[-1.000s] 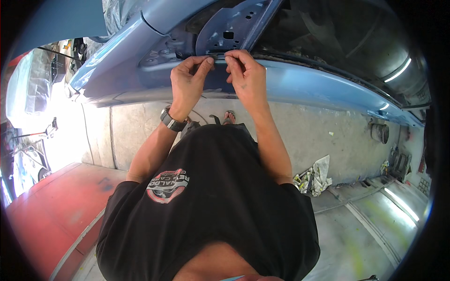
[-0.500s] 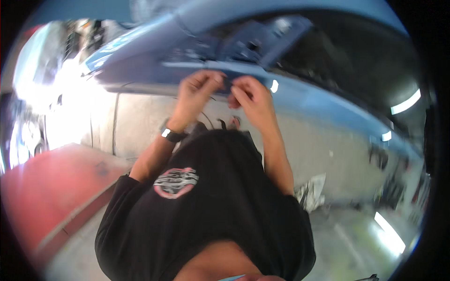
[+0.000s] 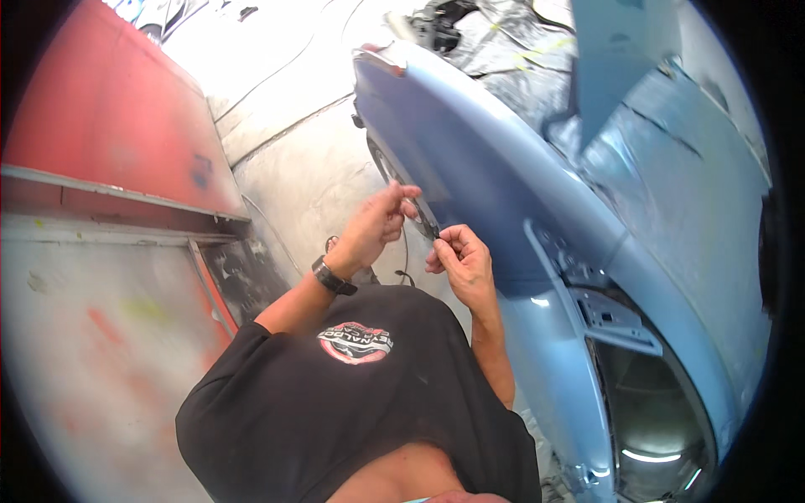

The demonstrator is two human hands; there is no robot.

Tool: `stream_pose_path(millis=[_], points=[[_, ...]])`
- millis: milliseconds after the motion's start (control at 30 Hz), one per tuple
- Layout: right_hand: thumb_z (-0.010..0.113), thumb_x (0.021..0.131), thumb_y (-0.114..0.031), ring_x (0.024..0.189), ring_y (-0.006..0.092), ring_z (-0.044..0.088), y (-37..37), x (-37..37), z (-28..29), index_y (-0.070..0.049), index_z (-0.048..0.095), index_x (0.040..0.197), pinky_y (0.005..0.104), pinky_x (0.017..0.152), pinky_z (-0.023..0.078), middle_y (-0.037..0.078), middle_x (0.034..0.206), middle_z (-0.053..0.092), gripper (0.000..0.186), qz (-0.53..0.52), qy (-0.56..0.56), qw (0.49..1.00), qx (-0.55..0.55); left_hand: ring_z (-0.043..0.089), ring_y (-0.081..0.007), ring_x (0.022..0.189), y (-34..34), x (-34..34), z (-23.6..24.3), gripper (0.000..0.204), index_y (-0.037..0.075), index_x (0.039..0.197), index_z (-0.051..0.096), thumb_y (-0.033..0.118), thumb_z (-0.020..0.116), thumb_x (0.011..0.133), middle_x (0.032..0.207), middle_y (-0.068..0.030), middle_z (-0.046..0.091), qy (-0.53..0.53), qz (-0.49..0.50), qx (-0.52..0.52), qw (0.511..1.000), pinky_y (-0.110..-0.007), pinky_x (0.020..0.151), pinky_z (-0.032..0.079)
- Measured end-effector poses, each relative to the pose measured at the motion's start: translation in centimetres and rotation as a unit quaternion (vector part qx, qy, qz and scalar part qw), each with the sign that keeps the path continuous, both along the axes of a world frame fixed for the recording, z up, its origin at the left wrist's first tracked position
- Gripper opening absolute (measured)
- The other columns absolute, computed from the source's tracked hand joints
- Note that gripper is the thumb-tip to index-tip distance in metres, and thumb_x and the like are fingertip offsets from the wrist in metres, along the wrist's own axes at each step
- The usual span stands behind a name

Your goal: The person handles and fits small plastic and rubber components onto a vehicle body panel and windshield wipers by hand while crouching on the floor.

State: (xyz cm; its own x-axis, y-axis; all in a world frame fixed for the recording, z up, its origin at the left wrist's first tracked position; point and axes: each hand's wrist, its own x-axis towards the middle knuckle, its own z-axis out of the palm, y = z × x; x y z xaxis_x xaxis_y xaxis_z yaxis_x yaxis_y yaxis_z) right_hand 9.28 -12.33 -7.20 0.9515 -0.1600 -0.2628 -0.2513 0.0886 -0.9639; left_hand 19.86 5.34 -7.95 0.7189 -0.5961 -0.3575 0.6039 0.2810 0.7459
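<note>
In front of my chest, both hands are raised beside a blue car body (image 3: 470, 151). My left hand (image 3: 379, 228), wearing a dark wristwatch (image 3: 334, 277), has its fingers curled together; whatever they hold, if anything, is too small to make out. My right hand (image 3: 466, 264) is closed in a pinch, thumb against forefinger, on a small dark piece (image 3: 434, 235). A narrow dark strip shows between the two hands; I cannot tell whether it is held or is part of the wheel (image 3: 386, 163) behind.
A red panel (image 3: 126, 101) and a paint-marked pale surface (image 3: 101, 335) stand to my left. To the right is the car's window opening (image 3: 654, 402) with a bare mirror mount (image 3: 616, 317). Plastic sheeting (image 3: 528, 80) lies beyond the car, and a thin cable (image 3: 277, 235) crosses the floor.
My view has turned left, so the car now runs down the right side. Both hands have moved away from the door edge toward the front wheel, and the left hand is now higher than the right.
</note>
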Motion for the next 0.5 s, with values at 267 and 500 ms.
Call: stream_pose_path(millis=[267,500], points=[[0.058,0.099,-0.011,0.068,0.0132,0.066,11.4,16.6,-1.0,0.0,0.056,0.102,0.0271,0.064,0.056,0.006,0.079,0.066,0.011,0.093,0.039,0.995,-0.018,0.063,-0.0172,0.1,14.2,13.7,-0.9,0.082,-0.004,0.142,0.044,0.065,0.025,0.102,0.122,-0.0127,0.063,0.078,0.109,-0.25,0.959,-0.034,0.09,0.052],[0.058,0.1,-0.012,0.067,0.0136,0.067,17.8,29.9,-2.4,0.0,0.057,0.101,0.0266,0.063,0.056,0.007,0.08,0.068,0.012,0.147,0.047,0.988,-0.015,0.062,-0.0221,0.11,22.6,23.5,-0.3,0.077,-0.005,0.143,0.042,0.058,0.025,0.104,0.128,-0.0164,0.06,0.084,0.181,-0.251,0.947,-0.038,0.097,0.051]])
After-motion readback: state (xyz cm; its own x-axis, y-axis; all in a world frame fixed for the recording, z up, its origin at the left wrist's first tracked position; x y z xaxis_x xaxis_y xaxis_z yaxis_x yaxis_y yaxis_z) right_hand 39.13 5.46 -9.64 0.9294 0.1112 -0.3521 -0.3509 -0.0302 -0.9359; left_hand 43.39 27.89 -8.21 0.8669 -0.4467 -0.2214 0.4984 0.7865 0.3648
